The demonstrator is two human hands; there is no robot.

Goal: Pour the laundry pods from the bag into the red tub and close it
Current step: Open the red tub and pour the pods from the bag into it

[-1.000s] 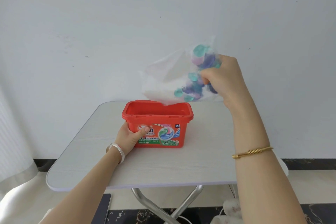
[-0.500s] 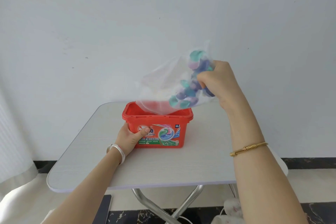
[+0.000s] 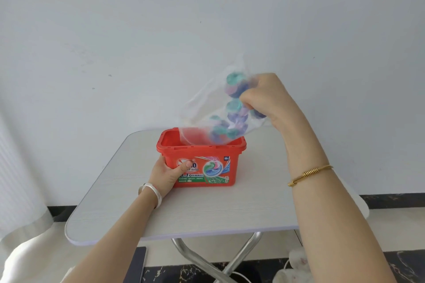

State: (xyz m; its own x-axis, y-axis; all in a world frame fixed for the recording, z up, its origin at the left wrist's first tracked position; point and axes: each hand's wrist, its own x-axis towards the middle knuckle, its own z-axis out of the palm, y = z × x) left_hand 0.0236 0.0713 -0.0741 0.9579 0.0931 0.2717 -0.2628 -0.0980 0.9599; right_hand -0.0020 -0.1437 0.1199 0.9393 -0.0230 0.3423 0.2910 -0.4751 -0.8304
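The red tub (image 3: 219, 149) stands open on the table, its printed label facing me; no lid shows. My left hand (image 3: 166, 173) grips the tub's front left corner. My right hand (image 3: 264, 99) holds a clear plastic bag (image 3: 207, 108) tilted above the tub, gripping its upper right part. The bag's open lower end dips inside the tub's rim. Several teal, purple and pink laundry pods (image 3: 232, 117) sit inside the bag, bunched from my fingers down toward the tub's right side.
The tub rests on a small pale folding table (image 3: 253, 209) with metal legs, in front of a white wall. A white curtain (image 3: 16, 167) hangs at the left. A dark object (image 3: 139, 264) lies on the floor under the table's front edge.
My right hand has lowered the bag from above the tub until its open end reaches into the tub, and the pods have slid downward. My left hand has stayed on the tub.
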